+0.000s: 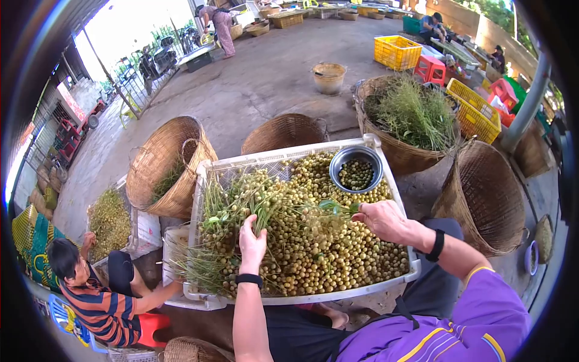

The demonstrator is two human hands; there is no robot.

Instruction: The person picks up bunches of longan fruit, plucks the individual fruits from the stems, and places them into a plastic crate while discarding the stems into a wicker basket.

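Note:
A shallow white plastic tray [416, 265] in front of me is heaped with small round yellow-brown fruits [338, 259]. On its left side, thin green stems with fruits on them form a loose bunch [241, 199]. My left hand [251, 242] is closed around some of these stems, its palm partly turned from view. Over the right part of the heap, my right hand [386, 220] pinches a thin sprig with green leaves [330, 206]. Beyond that hand, a metal bowl [379, 169] holding smaller, greener fruits rests on the heap at the tray's back right corner.
Wicker baskets [157, 163] ring the tray; one basket [368, 120] at the back right is piled with bare stems [413, 114]. A seated person [102, 301] works at my left beside another fruit tray [136, 232]. Yellow crates [397, 53] and red stools [429, 69] stand farther right.

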